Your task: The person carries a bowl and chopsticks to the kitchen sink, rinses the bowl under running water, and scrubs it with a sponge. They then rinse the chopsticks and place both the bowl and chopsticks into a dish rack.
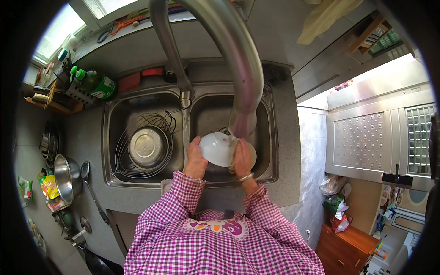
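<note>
My left hand grips the rim of a white bowl, which is tilted with its outside turned up over the right sink basin. My right hand presses a tan cloth against the bowl's right side. Part of another pale round dish shows behind my right fingers, mostly hidden. Above the hands, the thick metal faucet curves down and covers part of the basin. Whether water runs from it I cannot tell.
In the left basin, a metal bowl lies upside down in a wire basket. A ladle and a steel bowl are on the left counter. Green-capped bottles and a red cleaver-shaped item stand behind the sink.
</note>
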`<control>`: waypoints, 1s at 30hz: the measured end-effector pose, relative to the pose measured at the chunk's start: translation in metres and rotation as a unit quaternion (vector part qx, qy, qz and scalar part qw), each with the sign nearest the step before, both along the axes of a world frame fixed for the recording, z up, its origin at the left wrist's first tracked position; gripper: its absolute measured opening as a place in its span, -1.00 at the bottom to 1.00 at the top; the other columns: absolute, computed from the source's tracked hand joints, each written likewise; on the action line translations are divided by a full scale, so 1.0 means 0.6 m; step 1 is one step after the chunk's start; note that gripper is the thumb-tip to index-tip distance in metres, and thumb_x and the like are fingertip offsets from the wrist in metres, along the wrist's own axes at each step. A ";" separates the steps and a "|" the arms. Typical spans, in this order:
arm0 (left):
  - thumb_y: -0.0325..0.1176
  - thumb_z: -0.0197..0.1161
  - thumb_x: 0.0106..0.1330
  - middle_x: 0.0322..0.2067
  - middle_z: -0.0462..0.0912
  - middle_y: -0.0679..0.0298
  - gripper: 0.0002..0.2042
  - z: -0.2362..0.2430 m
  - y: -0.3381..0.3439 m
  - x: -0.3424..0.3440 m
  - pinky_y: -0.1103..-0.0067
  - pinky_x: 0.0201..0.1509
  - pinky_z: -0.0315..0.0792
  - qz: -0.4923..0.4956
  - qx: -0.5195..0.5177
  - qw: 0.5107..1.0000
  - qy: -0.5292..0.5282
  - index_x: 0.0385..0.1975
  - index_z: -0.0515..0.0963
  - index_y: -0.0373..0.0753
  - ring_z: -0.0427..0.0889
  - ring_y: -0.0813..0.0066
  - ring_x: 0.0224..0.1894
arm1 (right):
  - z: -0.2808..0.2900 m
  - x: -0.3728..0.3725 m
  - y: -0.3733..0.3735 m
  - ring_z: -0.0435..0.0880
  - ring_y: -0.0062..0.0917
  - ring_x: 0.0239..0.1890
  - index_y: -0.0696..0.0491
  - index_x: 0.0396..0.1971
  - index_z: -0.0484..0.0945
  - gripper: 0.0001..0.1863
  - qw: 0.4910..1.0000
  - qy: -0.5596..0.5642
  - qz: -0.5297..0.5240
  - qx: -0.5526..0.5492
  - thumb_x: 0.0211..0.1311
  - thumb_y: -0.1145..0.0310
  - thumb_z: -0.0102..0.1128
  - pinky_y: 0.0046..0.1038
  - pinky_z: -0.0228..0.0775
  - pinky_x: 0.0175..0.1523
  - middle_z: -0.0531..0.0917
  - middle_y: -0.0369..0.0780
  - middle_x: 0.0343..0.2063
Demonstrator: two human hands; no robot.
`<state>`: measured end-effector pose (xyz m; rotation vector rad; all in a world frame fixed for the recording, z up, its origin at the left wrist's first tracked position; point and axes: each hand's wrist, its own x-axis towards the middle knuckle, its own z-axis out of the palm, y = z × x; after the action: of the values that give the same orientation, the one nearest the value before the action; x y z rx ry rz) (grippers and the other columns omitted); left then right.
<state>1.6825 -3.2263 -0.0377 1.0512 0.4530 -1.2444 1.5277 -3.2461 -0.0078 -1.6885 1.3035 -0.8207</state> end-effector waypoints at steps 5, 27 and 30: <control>-0.26 -0.08 0.35 -0.29 0.56 0.11 -0.72 -0.030 0.005 -0.021 0.39 -0.14 0.45 -0.086 -0.015 0.988 -0.131 -0.22 0.42 -0.39 0.56 0.26 -0.27 | 0.020 0.058 0.030 0.42 -0.07 -0.04 0.18 0.00 0.37 -0.64 0.971 0.136 0.077 -0.179 0.22 0.38 -0.11 -0.16 0.23 0.05 0.48 0.01 -0.12; -0.22 0.06 0.34 -0.48 0.50 0.47 -0.79 0.043 0.022 0.017 0.74 -0.41 0.30 -0.203 -0.130 0.916 -0.321 -0.36 0.51 -0.24 0.40 0.74 -0.47 | 0.023 0.015 -0.038 0.56 -0.15 -0.39 0.14 -0.37 0.48 -0.82 0.982 0.170 0.054 -0.056 0.16 0.32 0.07 -0.23 0.36 -0.31 0.56 -0.02 -0.48; -0.24 0.06 0.34 -0.49 0.49 0.49 -0.80 0.052 0.027 0.017 0.74 -0.42 0.29 -0.187 -0.119 0.922 -0.319 -0.38 0.50 -0.23 0.38 0.75 -0.48 | 0.024 0.001 -0.030 0.56 -0.12 -0.41 0.17 -0.38 0.49 -0.78 0.975 0.191 0.117 0.009 0.15 0.29 0.07 -0.23 0.37 -0.32 0.57 0.01 -0.49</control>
<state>1.6928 -3.2099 -0.0067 1.2911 -0.4107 -1.1620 1.5286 -3.2640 0.0066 -2.0053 1.3198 -0.3546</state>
